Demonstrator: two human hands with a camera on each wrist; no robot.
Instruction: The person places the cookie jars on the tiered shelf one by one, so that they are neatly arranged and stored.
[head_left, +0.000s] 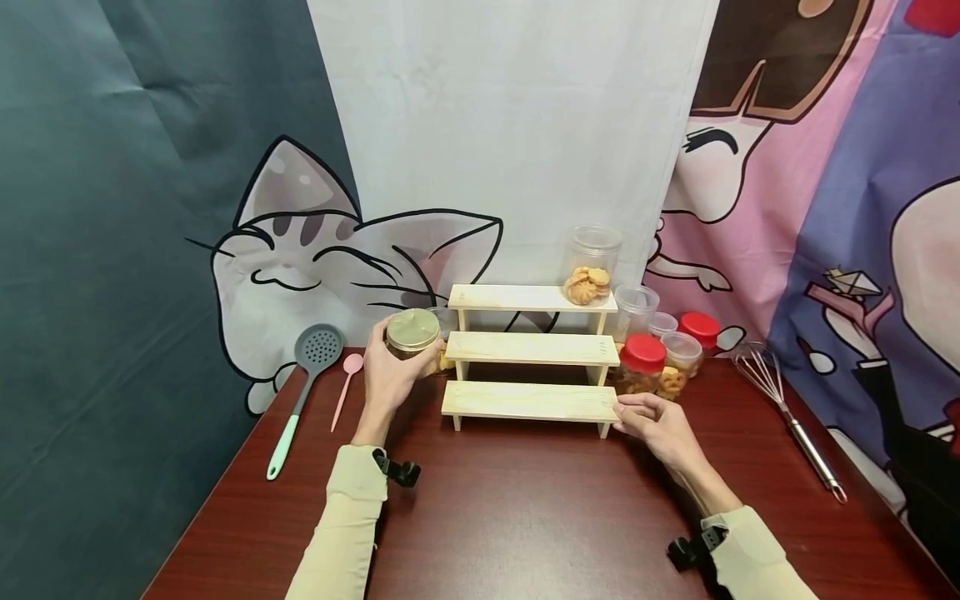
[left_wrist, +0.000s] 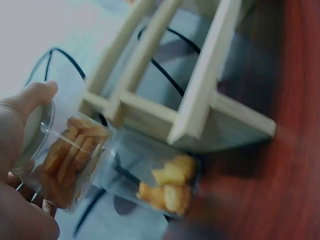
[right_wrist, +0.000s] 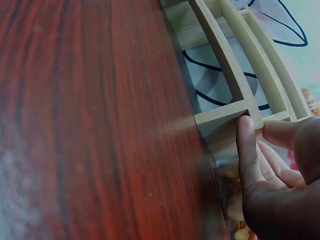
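Observation:
My left hand (head_left: 386, 379) holds a clear jar of cookies with a gold lid (head_left: 413, 330) at the left of a three-tier wooden stand (head_left: 532, 402). In the left wrist view, thumb and fingers are curled round this tilted jar (left_wrist: 75, 157), and brown cookies show inside. Beyond it, a second clear jar (left_wrist: 127, 165) with cookies stands beside the rack's left end, mostly hidden in the head view. My right hand (head_left: 663, 429) pinches the right end of the lowest shelf between thumb and finger. On the top tier, at its right, stands a tall clear jar (head_left: 595, 254) of cookies.
Behind the right hand cluster several jars, including a red-lidded jar (head_left: 642, 358). A whisk (head_left: 787, 421) lies at the far right. On the left lie a grey slotted turner (head_left: 318, 348) and a pink spoon (head_left: 348, 379). A printed curtain (head_left: 510, 125) hangs behind the table.

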